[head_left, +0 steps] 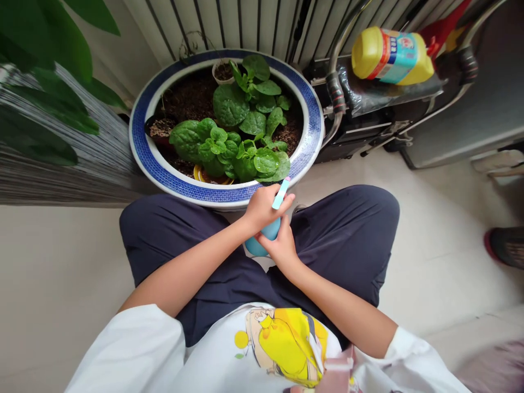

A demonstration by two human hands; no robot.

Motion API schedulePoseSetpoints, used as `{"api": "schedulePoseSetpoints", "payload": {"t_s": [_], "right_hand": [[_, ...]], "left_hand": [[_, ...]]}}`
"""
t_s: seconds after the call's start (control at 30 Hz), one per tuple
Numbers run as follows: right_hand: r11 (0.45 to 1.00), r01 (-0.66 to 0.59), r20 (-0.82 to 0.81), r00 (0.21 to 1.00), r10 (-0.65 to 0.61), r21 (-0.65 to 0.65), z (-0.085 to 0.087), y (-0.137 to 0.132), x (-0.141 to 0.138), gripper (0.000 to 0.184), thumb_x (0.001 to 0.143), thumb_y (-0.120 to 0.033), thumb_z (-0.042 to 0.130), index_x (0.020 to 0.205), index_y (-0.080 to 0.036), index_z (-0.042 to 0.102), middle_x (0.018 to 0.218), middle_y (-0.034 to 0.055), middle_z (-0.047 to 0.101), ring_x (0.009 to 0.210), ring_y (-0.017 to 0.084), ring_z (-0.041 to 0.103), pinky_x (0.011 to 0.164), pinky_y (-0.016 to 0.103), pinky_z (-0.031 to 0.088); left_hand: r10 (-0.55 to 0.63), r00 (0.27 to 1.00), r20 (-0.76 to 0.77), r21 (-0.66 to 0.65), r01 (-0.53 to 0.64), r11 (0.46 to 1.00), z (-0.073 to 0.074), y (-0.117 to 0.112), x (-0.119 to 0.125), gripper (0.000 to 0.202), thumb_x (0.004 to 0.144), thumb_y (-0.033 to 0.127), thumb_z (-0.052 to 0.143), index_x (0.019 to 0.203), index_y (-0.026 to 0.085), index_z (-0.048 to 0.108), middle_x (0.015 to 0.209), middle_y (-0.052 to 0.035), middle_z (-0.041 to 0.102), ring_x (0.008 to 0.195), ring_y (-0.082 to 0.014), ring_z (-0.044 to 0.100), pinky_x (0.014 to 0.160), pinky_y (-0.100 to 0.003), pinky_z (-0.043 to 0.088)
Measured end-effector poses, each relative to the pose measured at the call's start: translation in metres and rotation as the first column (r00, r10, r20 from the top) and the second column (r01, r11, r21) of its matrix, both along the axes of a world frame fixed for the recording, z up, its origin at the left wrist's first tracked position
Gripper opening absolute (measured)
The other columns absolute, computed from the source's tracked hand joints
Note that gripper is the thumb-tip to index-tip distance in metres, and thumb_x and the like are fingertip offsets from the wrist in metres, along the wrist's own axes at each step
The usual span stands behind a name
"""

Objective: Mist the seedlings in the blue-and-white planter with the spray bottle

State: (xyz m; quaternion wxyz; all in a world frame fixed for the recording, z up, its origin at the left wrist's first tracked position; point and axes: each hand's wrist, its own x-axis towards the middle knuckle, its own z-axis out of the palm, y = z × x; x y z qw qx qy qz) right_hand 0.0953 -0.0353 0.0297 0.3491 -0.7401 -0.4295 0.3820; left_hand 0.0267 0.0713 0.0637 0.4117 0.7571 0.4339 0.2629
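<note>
My left hand (262, 209) is closed round the top of a small blue spray bottle (262, 240), whose pale blue and pink nozzle (281, 194) sticks out past the fingers toward the planter. My right hand (281, 245) grips the bottle's round body from below and the right. Both hands sit over my lap, just in front of a wide white planter with a blue rim (315, 123). The planter holds dark soil and a leafy green plant (241, 131).
Small pots (161, 128) sit in the soil. A yellow bottle with a blue label (391, 54) lies on a black cart at the back right. Large green leaves (45, 71) hang at the left. A dark shoe (505, 245) shows at the right edge.
</note>
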Motion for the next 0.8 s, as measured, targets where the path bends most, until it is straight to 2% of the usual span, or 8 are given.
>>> {"api": "schedulePoseSetpoints", "payload": {"t_s": [0.17, 0.37, 0.57, 0.8], "right_hand": [[1.000, 0.008, 0.022, 1.000, -0.008, 0.002, -0.002, -0.003, 0.003, 0.062, 0.061, -0.041, 0.078, 0.110, -0.023, 0.045, 0.110, 0.0112, 0.060, 0.112, 0.036, 0.056, 0.089, 0.048, 0.049], [0.998, -0.053, -0.076, 0.996, 0.050, -0.029, -0.002, -0.003, 0.001, 0.060, 0.065, -0.046, 0.077, 0.109, -0.022, 0.045, 0.107, 0.0101, 0.062, 0.101, 0.032, 0.062, 0.082, 0.044, 0.051], [0.993, -0.116, -0.070, 0.991, 0.115, -0.006, 0.004, -0.003, 0.002, 0.059, 0.065, -0.045, 0.078, 0.109, -0.023, 0.046, 0.107, 0.0078, 0.063, 0.102, 0.030, 0.062, 0.080, 0.040, 0.051], [0.991, -0.128, 0.011, 0.992, 0.129, -0.040, 0.006, -0.003, 0.002, 0.059, 0.064, -0.044, 0.078, 0.109, -0.023, 0.047, 0.108, 0.0080, 0.063, 0.102, 0.031, 0.062, 0.079, 0.040, 0.051]], "left_hand": [[0.009, 1.000, 0.023, -0.014, -0.009, 1.000, -0.003, -0.005, 0.002, 0.022, 0.087, 0.034, 0.053, 0.072, 0.018, 0.056, 0.066, -0.0006, 0.061, 0.061, -0.0143, 0.054, 0.062, -0.027, 0.038], [-0.059, 0.998, 0.000, -0.047, 0.059, 0.997, -0.003, 0.001, 0.000, 0.023, 0.086, 0.041, 0.057, 0.079, 0.019, 0.057, 0.075, -0.0021, 0.065, 0.068, -0.0162, 0.058, 0.066, -0.027, 0.041], [0.003, 0.993, -0.118, 0.005, -0.002, 1.000, 0.004, -0.004, -0.007, 0.028, 0.090, 0.041, 0.050, 0.073, 0.019, 0.054, 0.067, -0.0028, 0.062, 0.063, -0.0170, 0.057, 0.062, -0.028, 0.039], [-0.045, 0.999, -0.022, -0.012, 0.045, 0.999, 0.001, -0.005, -0.010, 0.019, 0.088, 0.037, 0.055, 0.087, 0.019, 0.061, 0.079, -0.0028, 0.068, 0.071, -0.0172, 0.063, 0.067, -0.027, 0.044]]}}
